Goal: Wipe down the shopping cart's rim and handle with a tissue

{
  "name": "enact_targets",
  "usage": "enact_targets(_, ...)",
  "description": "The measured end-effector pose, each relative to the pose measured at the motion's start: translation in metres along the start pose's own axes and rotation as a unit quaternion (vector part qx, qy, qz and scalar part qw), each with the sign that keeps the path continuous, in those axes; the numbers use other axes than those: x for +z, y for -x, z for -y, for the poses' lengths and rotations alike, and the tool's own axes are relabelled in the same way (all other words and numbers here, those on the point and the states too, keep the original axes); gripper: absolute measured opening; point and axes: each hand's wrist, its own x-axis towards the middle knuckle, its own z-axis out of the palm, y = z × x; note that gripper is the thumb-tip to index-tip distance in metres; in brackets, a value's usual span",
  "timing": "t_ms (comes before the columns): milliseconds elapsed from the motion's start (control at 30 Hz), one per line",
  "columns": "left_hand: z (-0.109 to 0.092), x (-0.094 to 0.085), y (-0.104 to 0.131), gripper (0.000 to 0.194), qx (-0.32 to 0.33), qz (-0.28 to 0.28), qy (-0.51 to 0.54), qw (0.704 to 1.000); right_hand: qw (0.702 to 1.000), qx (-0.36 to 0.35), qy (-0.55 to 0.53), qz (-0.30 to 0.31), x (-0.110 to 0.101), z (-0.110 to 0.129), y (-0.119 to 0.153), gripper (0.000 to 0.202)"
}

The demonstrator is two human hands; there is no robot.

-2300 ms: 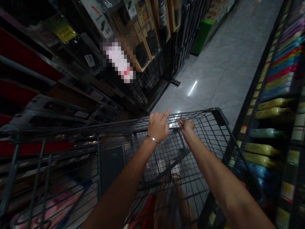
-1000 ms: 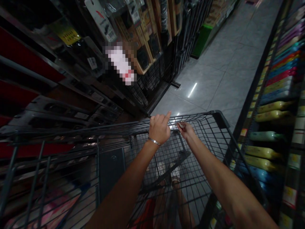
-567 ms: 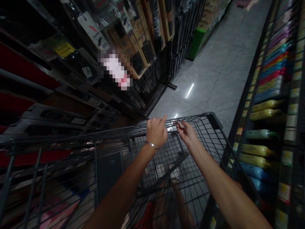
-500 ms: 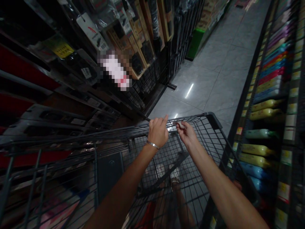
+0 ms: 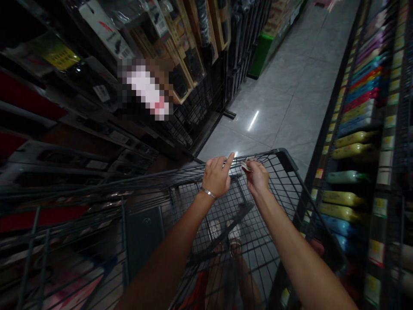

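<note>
My left hand (image 5: pixel 217 175), with a metal bracelet on its wrist, is over the far rim of a dark wire shopping cart (image 5: pixel 284 160). Its index finger is stretched out, its thumb stands apart, and the other fingers are bent; I see nothing in it. Whether it touches the rim, I cannot tell. To its right, my right hand (image 5: pixel 258 178) pinches a small, pale, crumpled paper-like piece (image 5: pixel 245 165) between thumb and fingers, close to the same rim. Both forearms reach across the cart basket, and through its mesh show feet in light shoes (image 5: pixel 215 230).
On the left, a rack carries hanging packaged goods, among them wooden-framed packs (image 5: pixel 180 82). Along the right runs a shelf of colourful packets (image 5: pixel 356 150). A green-sided display (image 5: pixel 260 56) stands farther down the grey tiled floor (image 5: pixel 274 103).
My left hand has shifted slightly right along the rim, and my right hand has turned a little with the pale piece. The surrounding racks and cart have drifted left in view.
</note>
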Motion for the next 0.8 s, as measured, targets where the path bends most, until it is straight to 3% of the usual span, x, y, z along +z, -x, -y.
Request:
enact_targets(167,0.001,0.002,0.000,0.069,0.006,-0.002,-0.011,1.000,0.998,0.041,0.014,-0.046,-0.007,-0.026,-0.021,0.023)
enact_targets(467,0.006,0.004,0.000,0.068,0.004,-0.001,-0.016,1.000,0.994,0.064,0.023,-0.082,0.001,-0.055,-0.069,0.033)
enact_targets(633,0.006,0.004,0.001,0.069,0.000,-0.002,-0.019,1.000,0.990,0.080,0.025,-0.113,-0.003,-0.059,-0.084,0.034)
enact_targets(800,0.006,0.004,0.001,0.068,-0.007,0.001,-0.023,1.000,0.988,0.080,0.014,-0.134,-0.011,-0.047,-0.090,0.033)
